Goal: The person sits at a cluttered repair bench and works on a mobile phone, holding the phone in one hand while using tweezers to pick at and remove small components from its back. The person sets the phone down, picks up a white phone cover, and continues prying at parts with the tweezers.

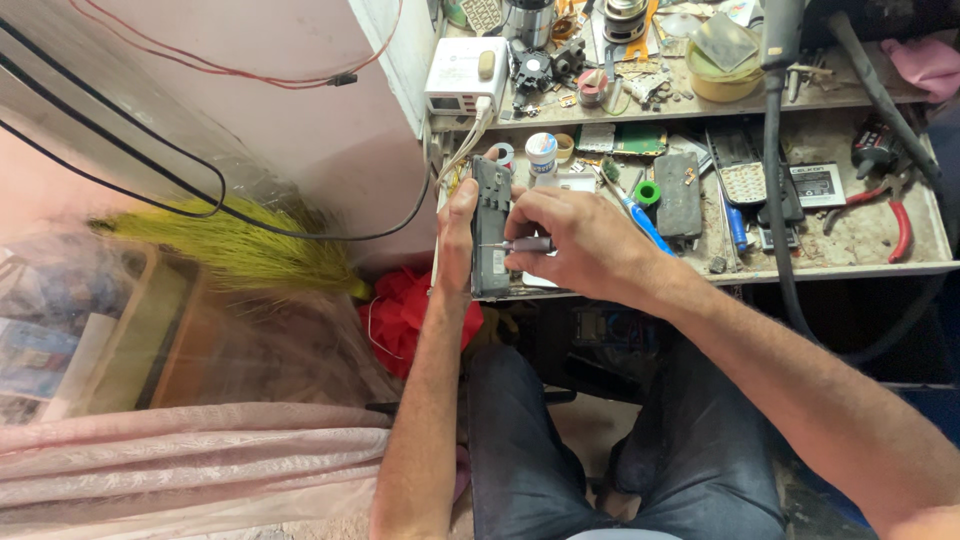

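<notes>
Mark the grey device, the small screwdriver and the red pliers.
grey device (pixel 489 235), head view, middle of its long side.
small screwdriver (pixel 528 244), head view, on its handle.
red pliers (pixel 901 228), head view, on one red handle.

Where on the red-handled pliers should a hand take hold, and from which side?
Grip the red-handled pliers by the two curved red handles, coming from above. They appear to lie flat on the bench tray with handles spread and uncovered, while the dark jaw end sits among clutter.
</notes>
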`<move>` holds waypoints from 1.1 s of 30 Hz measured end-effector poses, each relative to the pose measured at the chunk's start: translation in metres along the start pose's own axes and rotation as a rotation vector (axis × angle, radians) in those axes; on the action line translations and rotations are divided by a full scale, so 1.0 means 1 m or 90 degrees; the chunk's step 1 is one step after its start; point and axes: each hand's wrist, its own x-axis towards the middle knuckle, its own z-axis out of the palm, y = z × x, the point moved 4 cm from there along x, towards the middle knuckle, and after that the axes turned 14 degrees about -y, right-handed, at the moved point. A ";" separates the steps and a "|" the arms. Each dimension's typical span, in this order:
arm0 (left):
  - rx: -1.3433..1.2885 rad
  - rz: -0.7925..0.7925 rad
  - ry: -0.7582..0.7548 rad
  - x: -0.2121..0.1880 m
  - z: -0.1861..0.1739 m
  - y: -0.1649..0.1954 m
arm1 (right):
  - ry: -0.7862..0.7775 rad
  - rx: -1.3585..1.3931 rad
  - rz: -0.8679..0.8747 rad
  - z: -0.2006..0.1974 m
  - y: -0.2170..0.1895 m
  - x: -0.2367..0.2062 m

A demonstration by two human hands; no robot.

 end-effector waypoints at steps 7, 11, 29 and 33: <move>0.071 -0.003 0.010 -0.001 -0.004 0.000 | -0.098 0.024 0.169 0.006 0.009 0.001; 0.017 -0.012 0.007 -0.001 -0.004 -0.001 | -0.021 -0.023 0.065 -0.002 -0.001 0.000; -0.011 -0.033 0.000 -0.002 0.001 0.001 | -0.076 -0.015 0.191 -0.011 0.014 -0.010; -0.050 -0.023 0.000 -0.002 0.003 0.004 | -0.112 -0.103 0.253 -0.018 0.037 -0.019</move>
